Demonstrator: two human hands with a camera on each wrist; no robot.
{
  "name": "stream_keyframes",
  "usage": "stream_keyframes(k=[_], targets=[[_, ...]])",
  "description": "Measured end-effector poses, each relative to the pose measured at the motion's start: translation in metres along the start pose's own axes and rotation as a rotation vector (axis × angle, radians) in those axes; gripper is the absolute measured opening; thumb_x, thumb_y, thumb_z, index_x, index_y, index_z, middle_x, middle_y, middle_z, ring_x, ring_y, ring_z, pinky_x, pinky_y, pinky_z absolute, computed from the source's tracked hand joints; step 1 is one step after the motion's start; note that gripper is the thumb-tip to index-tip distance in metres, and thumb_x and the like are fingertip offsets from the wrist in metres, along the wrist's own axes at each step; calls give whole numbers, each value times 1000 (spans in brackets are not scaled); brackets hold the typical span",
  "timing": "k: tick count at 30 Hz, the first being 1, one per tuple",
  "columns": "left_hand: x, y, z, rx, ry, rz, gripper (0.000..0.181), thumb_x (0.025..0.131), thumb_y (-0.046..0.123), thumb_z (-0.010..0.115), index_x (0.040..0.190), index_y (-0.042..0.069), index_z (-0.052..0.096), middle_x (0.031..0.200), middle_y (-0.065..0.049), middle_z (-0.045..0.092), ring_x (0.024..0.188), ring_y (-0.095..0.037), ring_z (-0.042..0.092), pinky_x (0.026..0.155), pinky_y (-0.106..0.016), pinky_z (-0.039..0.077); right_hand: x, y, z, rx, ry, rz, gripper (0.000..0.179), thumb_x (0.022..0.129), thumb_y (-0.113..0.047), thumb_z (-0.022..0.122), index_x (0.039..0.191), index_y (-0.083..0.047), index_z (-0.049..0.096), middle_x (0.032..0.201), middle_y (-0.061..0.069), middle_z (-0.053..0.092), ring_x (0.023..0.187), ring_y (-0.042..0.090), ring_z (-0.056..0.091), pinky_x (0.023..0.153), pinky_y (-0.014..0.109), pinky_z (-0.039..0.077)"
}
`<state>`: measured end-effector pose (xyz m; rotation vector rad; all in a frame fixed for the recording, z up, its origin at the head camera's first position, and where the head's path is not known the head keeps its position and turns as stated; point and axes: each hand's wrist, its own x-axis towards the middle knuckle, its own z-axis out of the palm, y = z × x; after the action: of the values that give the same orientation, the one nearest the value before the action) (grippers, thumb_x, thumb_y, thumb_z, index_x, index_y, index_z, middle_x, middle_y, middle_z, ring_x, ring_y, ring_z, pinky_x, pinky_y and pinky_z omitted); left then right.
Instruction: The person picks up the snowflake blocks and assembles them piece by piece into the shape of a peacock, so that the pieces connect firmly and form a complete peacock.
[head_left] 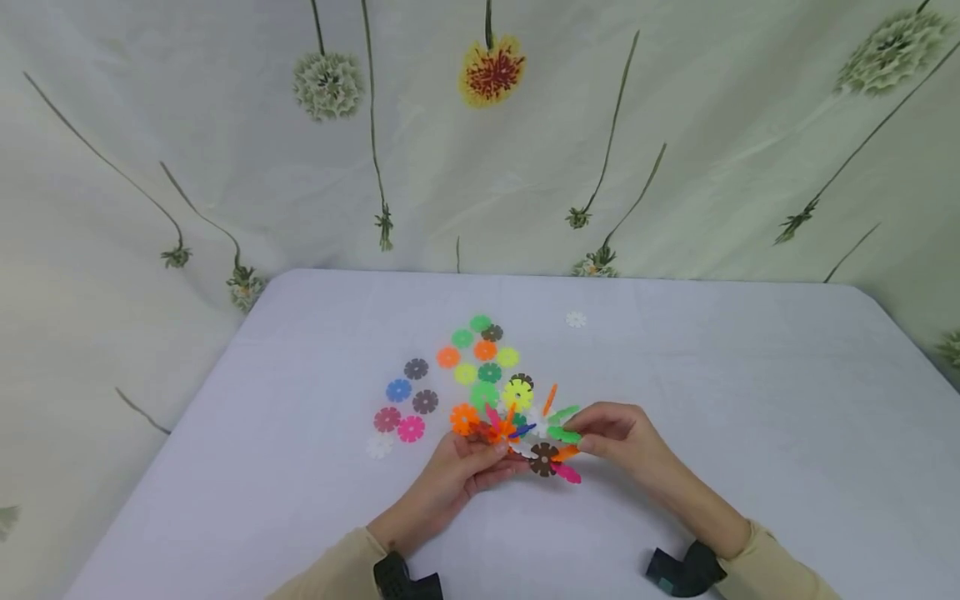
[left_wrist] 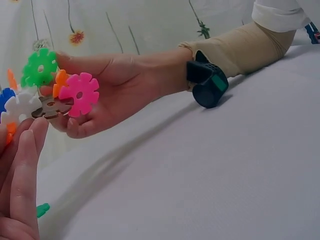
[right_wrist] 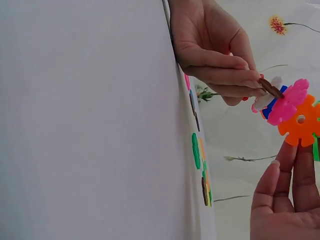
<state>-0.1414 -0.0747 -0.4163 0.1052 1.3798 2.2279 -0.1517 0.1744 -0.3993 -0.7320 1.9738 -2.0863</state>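
Both hands hold a cluster of notched, flower-shaped plastic discs slotted together, raised over the table. My left hand [head_left: 467,468] grips its left side, thumb on top near orange and red discs. At the right end, my right hand [head_left: 626,435] pinches a green disc [head_left: 564,435] between thumb and fingers. A brown disc [head_left: 543,459] and a pink disc [head_left: 566,472] stick out at the cluster's near side. The left wrist view shows a white disc [left_wrist: 21,106] by the left fingertips. An orange disc [right_wrist: 292,131] touches the right fingertips in the right wrist view.
Loose discs lie on the white table [head_left: 750,400] beyond and left of the hands, among them a blue disc [head_left: 398,390], a magenta disc [head_left: 387,419] and a dark green disc [head_left: 490,372]. A white disc [head_left: 576,319] lies apart near the back. A flower-print cloth [head_left: 420,167] hangs behind.
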Motion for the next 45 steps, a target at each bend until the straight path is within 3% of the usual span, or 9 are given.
stream_keyframes(k=[3, 11, 15, 18, 25, 32, 37, 41, 45], targets=[[0, 1, 0, -19, -11, -12, 21, 92, 7, 60, 105, -3, 46, 102, -20, 65, 94, -27, 65, 87, -34, 47, -1, 1, 2, 59, -8, 27, 27, 87, 1, 62, 99, -22, 71, 99, -1, 67, 90, 12, 63, 76, 26, 52], [0, 1, 0, -46, -21, -37, 31, 92, 7, 60, 117, -5, 47, 105, -19, 65, 97, -27, 64, 88, -34, 46, -1, 0, 10, 155, -3, -34, 21, 83, -1, 69, 102, -10, 68, 100, 2, 67, 88, 12, 63, 80, 23, 50], [0, 1, 0, -42, -14, -26, 38, 91, 6, 60, 123, -6, 43, 107, -21, 64, 98, -28, 63, 89, -35, 46, -1, -2, 16, 104, 58, -13, 26, 79, 3, 72, 101, 7, 60, 98, 5, 66, 89, 13, 61, 82, 23, 49], [0, 1, 1, -27, -17, -7, 41, 91, 7, 62, 124, -7, 43, 108, -21, 63, 98, -29, 63, 88, -36, 47, -1, -3, 22, 5, 107, 55, 31, 76, 5, 73, 99, 13, 54, 95, 8, 65, 88, 14, 61, 81, 23, 50], [1, 0, 2, -2, -32, 32, 40, 91, 8, 62, 123, -8, 44, 105, -20, 65, 97, -29, 64, 87, -36, 47, -4, -7, 33, -115, 205, 238, 23, 80, -3, 72, 96, 9, 60, 90, 13, 65, 75, 17, 62, 65, 25, 52], [2, -1, 2, 18, -1, 46, 39, 91, 6, 61, 123, -8, 44, 103, -21, 65, 97, -31, 63, 88, -38, 47, -2, -13, 36, -135, 247, 331, 24, 83, -10, 71, 95, 9, 64, 91, 9, 66, 78, 18, 63, 68, 24, 51], [1, -2, 2, 65, 9, 73, 41, 90, 7, 62, 123, -9, 44, 105, -22, 64, 97, -32, 63, 87, -38, 47, 0, -19, 39, -152, 330, 425, 19, 82, -13, 72, 91, 2, 65, 93, 6, 64, 71, 21, 62, 65, 27, 48], [1, -2, 2, 89, 22, 94, 40, 90, 8, 63, 120, -11, 45, 104, -23, 64, 97, -32, 63, 87, -38, 47, 1, -22, 40, -150, 359, 425, 13, 81, -10, 72, 85, 0, 64, 93, 5, 62, 68, 21, 60, 65, 28, 46], [2, -1, 3, 54, 46, 76, 36, 90, 8, 63, 117, -10, 48, 101, -21, 66, 97, -30, 63, 86, -35, 48, 0, -24, 36, -93, 356, 386, 12, 84, -9, 69, 86, 1, 61, 91, 8, 62, 79, 23, 61, 76, 32, 46]])
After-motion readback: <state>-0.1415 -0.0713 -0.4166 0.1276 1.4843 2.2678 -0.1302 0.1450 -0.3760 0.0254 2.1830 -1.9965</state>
